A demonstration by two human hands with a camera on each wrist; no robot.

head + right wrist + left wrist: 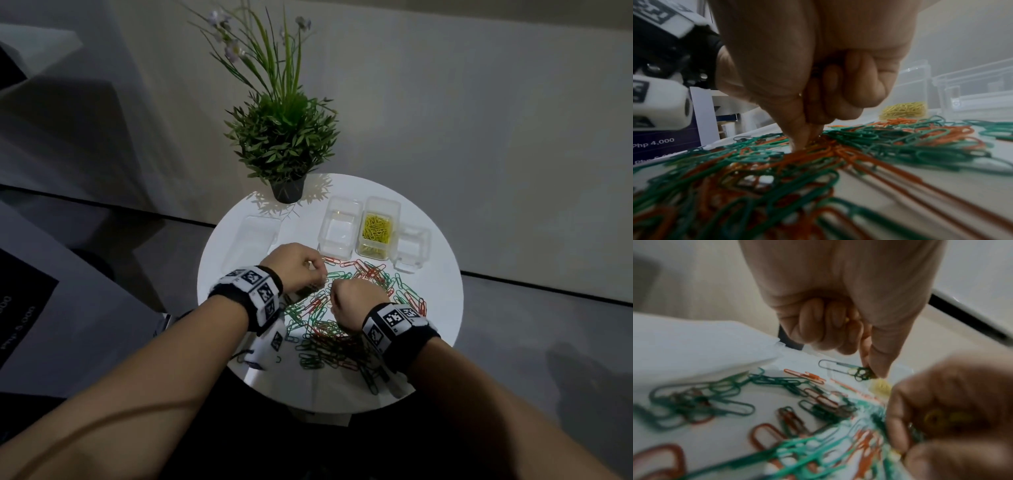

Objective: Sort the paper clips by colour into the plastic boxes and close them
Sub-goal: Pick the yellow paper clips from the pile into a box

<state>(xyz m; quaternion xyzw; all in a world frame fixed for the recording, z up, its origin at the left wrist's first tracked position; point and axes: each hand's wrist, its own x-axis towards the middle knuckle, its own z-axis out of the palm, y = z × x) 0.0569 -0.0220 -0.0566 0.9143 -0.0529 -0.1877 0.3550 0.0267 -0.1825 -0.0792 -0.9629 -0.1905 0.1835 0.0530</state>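
Observation:
A tangled pile of red and green paper clips (346, 308) covers the middle of the round white table (442, 284). My left hand (320, 277) hovers over the pile's far left side; in the left wrist view its thumb and forefinger (872, 371) pinch a small cluster of green clips (861, 374). My right hand (337, 291) is curled just right of it, and its thumb and forefinger (807, 142) pinch down into red clips (830, 149) in the pile. Yellow clips (376, 228) fill one clear plastic box (383, 200).
An empty clear box (339, 226) stands left of the yellow one, and a smaller clear box (412, 246) stands to its right. A clear lid (258, 236) lies at the table's left. A potted plant (287, 190) stands at the far edge.

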